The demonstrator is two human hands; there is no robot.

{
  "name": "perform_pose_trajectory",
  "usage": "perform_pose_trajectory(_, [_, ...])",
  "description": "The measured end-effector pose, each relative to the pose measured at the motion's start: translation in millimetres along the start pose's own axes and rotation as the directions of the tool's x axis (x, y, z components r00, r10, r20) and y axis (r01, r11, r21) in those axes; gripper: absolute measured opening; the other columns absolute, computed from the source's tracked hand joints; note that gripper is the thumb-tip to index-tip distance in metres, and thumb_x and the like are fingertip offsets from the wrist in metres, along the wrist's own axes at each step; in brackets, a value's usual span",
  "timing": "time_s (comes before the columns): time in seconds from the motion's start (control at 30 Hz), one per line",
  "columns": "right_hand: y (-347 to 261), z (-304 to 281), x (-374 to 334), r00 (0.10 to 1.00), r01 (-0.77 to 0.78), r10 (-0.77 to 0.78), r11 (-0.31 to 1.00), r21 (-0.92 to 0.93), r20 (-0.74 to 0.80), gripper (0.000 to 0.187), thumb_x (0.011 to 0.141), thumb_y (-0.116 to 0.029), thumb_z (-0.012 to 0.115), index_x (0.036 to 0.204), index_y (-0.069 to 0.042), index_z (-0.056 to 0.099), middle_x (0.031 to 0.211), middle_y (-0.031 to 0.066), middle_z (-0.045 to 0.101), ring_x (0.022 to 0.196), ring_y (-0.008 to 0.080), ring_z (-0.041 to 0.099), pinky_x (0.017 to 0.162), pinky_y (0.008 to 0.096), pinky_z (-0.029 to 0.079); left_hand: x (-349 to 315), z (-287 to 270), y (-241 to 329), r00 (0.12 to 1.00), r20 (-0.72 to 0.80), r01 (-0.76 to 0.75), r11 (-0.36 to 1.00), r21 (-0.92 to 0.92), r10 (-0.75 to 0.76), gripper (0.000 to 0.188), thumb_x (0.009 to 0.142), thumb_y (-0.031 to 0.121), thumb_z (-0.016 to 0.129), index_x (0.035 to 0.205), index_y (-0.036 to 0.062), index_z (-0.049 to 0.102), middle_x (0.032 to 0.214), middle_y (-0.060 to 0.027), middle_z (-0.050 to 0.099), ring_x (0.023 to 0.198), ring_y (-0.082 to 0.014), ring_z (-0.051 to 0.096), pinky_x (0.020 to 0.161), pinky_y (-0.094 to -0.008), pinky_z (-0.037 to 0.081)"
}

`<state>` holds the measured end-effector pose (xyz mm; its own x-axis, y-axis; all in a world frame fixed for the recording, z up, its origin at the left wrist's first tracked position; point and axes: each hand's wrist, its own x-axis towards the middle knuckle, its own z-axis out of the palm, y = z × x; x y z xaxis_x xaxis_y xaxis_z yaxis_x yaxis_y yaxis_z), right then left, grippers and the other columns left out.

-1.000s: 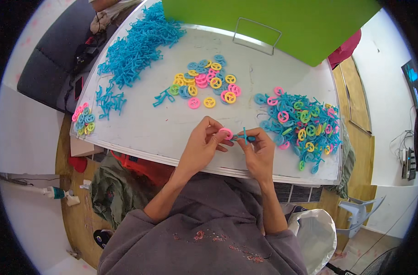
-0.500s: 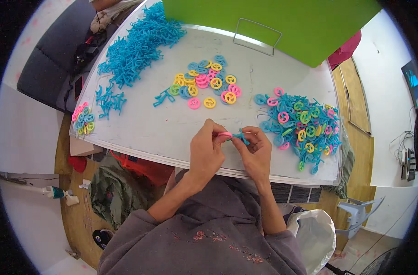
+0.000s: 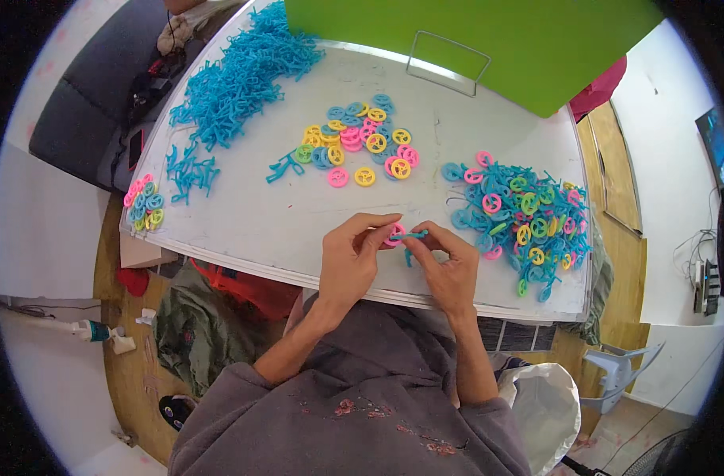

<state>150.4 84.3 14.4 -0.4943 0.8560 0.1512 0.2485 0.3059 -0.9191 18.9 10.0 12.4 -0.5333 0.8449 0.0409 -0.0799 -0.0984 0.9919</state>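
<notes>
Over the near edge of the white table, my left hand [image 3: 350,258] pinches a small pink plastic wheel [image 3: 394,234] between thumb and fingers. My right hand [image 3: 449,266] is closed on a blue forked plastic piece [image 3: 412,236], one end of which meets the wheel. Whether the two parts are joined cannot be made out. Beyond my hands lies a loose group of pink, yellow, blue and green wheels [image 3: 365,176]. To the right is a heap of blue pieces with wheels on them [image 3: 520,218].
A large pile of blue pieces [image 3: 235,87] covers the far left of the table [image 3: 259,214]. Several wheels [image 3: 146,202] sit by the left edge. A green board [image 3: 473,40] with a wire loop stands at the back. Below right is a white-lined bin [image 3: 540,404].
The pink wheel has turned from edge-on to show more of its face. The blue piece has swung so that one leg hangs down. Both hands stay close together.
</notes>
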Motion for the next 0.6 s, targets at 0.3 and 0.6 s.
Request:
perform_pose_trajectory(0.3, [4,11,-5,0.993,-0.069,0.077,0.992,0.102,-0.086,0.018,0.079,-0.011,0.075,0.089,0.002,0.066,0.070,0.0081,0.064,0.063,0.0100,0.057,0.059,0.0249,0.046,-4,3,-4,0.999,-0.043,-0.023,0.999,0.026,0.024,0.015,0.094,0.000,0.054,0.105,-0.0056,0.062,0.102,-0.0114,0.066,0.088,-0.0154,0.064,0.080,-0.0305,0.057])
perform_pose_trajectory(0.6, [5,3,1,0.955,0.282,-0.288,0.956,-0.080,-0.075,0.019,0.074,0.009,0.065,0.091,0.000,0.068,0.081,0.0082,0.067,0.075,0.0160,0.063,0.067,0.0258,0.048,1,2,-13,0.995,0.043,-0.095,0.995,-0.003,0.095,0.014,0.093,-0.006,0.049,0.099,-0.0045,0.061,0.095,-0.0082,0.064,0.094,-0.0153,0.062,0.084,-0.0294,0.055])
